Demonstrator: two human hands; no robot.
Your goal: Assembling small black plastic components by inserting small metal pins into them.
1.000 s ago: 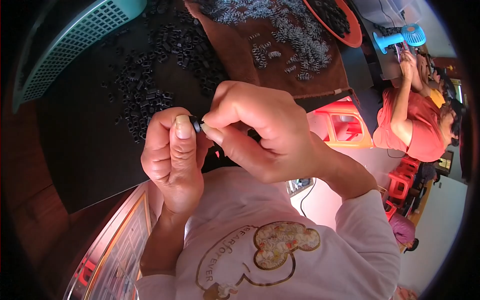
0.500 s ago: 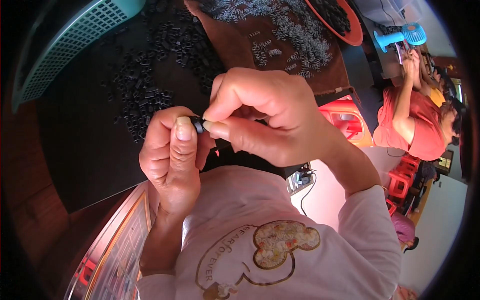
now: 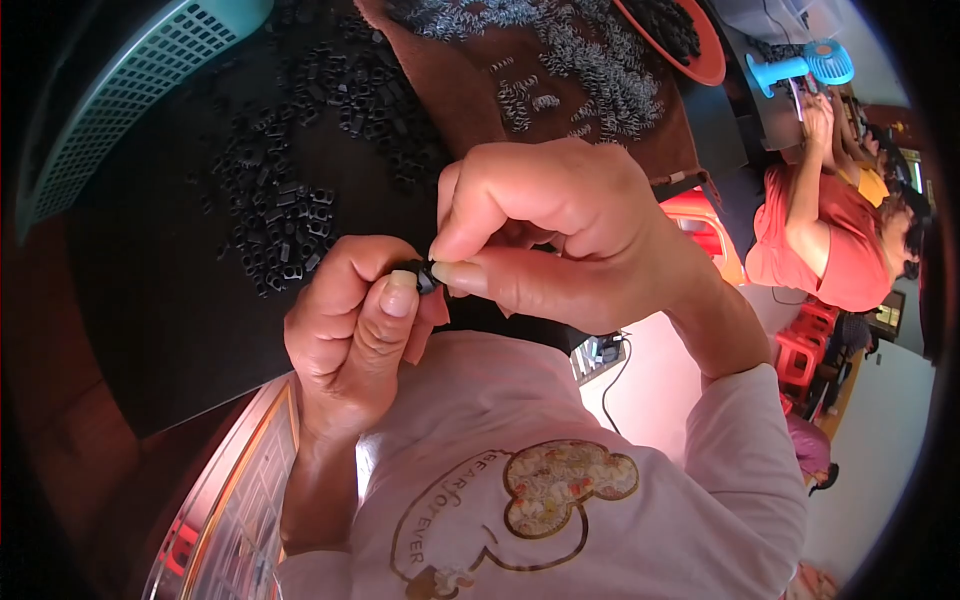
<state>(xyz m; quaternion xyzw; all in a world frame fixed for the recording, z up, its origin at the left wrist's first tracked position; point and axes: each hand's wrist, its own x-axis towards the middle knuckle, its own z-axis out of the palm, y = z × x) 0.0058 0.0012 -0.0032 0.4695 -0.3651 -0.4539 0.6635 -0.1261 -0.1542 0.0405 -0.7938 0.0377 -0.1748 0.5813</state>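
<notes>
Small, rounded black part (image 3: 427, 281), faintly glossy and seemingly plastic, as I see it: held aloft near the black tabletop's (image 3: 160, 330) edge closest to the worker, pinched by the left hand (image 3: 350, 325), its outer end at the right hand's (image 3: 575, 245) fingertips; most of its surface hidden.

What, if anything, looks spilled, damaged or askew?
Nothing stands out. Black parts lie loose on the table, springs on the brown cloth; neither looks spilled. The piece between left hand and right hand is mostly covered: can't judge damage.
</notes>
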